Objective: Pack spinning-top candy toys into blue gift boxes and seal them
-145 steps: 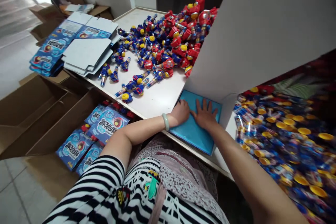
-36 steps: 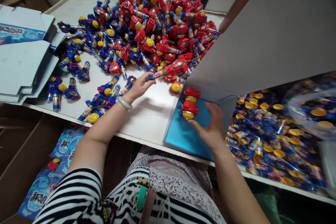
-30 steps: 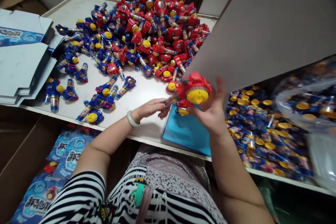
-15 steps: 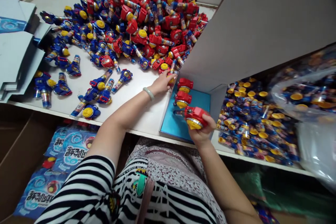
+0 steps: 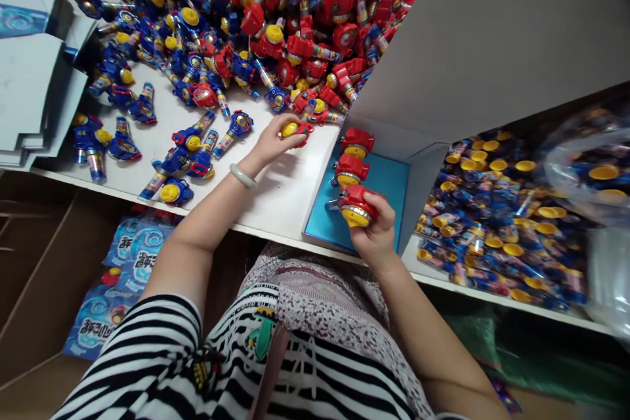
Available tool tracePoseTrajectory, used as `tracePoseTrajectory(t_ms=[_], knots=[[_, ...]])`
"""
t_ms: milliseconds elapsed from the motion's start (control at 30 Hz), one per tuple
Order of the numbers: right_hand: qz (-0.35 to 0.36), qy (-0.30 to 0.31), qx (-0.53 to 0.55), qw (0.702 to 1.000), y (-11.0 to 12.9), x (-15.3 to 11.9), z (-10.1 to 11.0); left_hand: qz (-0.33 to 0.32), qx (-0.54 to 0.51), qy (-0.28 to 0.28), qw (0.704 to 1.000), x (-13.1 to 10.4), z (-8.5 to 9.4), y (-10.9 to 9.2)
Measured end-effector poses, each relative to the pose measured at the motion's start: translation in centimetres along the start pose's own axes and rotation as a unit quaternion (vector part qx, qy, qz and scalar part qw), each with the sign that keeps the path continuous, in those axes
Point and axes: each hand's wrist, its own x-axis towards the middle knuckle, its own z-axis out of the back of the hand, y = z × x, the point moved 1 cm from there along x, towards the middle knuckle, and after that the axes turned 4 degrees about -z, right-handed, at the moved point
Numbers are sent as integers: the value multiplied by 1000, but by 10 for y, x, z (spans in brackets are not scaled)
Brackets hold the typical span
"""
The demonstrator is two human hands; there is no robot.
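Observation:
My right hand (image 5: 378, 231) is closed around a red toy with a yellow disc (image 5: 355, 205), low over the blue inner floor of an open white box (image 5: 401, 174). Beyond it, two similar red toys (image 5: 350, 168) stand in a row along the box's left side. Left of the box, my left hand (image 5: 270, 146) has its fingers curled round another red toy with a yellow disc and a clear tube (image 5: 301, 132), at the near edge of a large heap of red toys (image 5: 300, 46).
Blue toys (image 5: 182, 157) lie scattered at left, beside flat folded cartons (image 5: 29, 85). Right of the box are many small candy tubes with yellow caps (image 5: 492, 230) and a clear plastic bag (image 5: 585, 151). Printed blue packages (image 5: 123, 275) sit in a brown carton below the table edge.
My left hand has drawn back left from the heap's edge with a red toy in it. My right hand has moved its toy slightly away from me, close to the row in the box.

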Motion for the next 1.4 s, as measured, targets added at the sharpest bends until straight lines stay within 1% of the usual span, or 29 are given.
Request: tracePoseTrajectory(t_ms=[133, 200, 267, 300, 333, 367, 400, 467, 500, 533, 567, 600, 633, 667, 700, 733, 767, 800, 867, 933, 967, 1033, 1100, 1133, 1167, 1233, 1267, 1333, 1400], knots=[[-34, 44, 4, 998, -4, -4, -8, -2, -106, 1, 994, -21, 38, -10], [-53, 101, -9, 993, 0, 3, 5, -13, -149, -3, 989, -34, 55, -22], [-54, 130, -28, 990, 18, 18, 31, -34, -205, 9, 978, -47, 70, -44], [-47, 130, -37, 990, 31, 28, 45, -44, -233, 30, 971, -53, 77, -58], [-32, 108, -40, 993, 47, 39, 58, -52, -252, 67, 964, -59, 81, -75], [-21, 107, -36, 993, 64, 50, 68, -55, -262, 118, 956, -63, 83, -93], [-17, 142, -25, 989, 80, 60, 73, -55, -263, 174, 947, -65, 82, -111], [-42, 264, 33, 963, 104, 71, 70, -58, -254, 270, 927, -67, 73, -142], [-63, 320, 73, 942, 111, 72, 66, -65, -247, 299, 919, -67, 67, -151], [-87, 356, 113, 924, 114, 70, 61, -76, -239, 313, 916, -65, 60, -154], [-107, 370, 143, 912, 113, 65, 58, -88, -226, 313, 918, -61, 54, -150], [-122, 364, 162, 909, 108, 57, 57, -97, -204, 300, 927, -56, 51, -139], [-132, 344, 170, 914, 101, 49, 59, -98, -171, 270, 943, -50, 52, -121], [-136, 313, 170, 925, 91, 39, 62, -88, -127, 219, 963, -44, 56, -98], [-137, 276, 163, 937, 81, 30, 68, -68, -73, 148, 984, -38, 65, -71], [-136, 235, 154, 950, 72, 21, 73, -34, -7, 58, 998, -33, 76, -43], [-132, 189, 144, 962, 64, 13, 78, 10, 71, -29, 997, -29, 89, -16], [-125, 144, 132, 973, 58, 6, 82, 60, 150, -73, 984, -28, 100, 8], [-94, 62, 109, 988, 53, -5, 84, 146, 284, -76, 945, -30, 114, 42], [-49, 7, 102, 994, 55, -9, 79, 176, 363, -35, 914, -34, 116, 57], [-31, -5, 107, 994, 57, -10, 74, 171, 380, -24, 909, -36, 113, 58], [-17, -7, 130, 991, 61, -11, 61, 154, 349, -31, 924, -41, 105, 53], [-17, -6, 158, 987, 61, -12, 46, 161, 213, -51, 962, -46, 93, 42], [-15, -13, 166, 986, 60, -15, 38, 168, 111, -59, 978, -50, 86, 34], [-12, -23, 167, 986, 58, -17, 31, 173, -2, -65, 983, -54, 78, 26], [-5, -58, 143, 988, 52, -25, 17, 169, -194, -68, 964, -66, 59, 5], [-7, -82, 115, 990, 49, -29, 12, 162, -262, -64, 949, -73, 49, -5], [-16, -123, 50, 991, 45, -37, 4, 147, -345, -52, 926, -86, 28, -27], [-11, -118, 15, 993, 44, -43, 0, 128, -393, -36, 910, -97, 10, -45]])
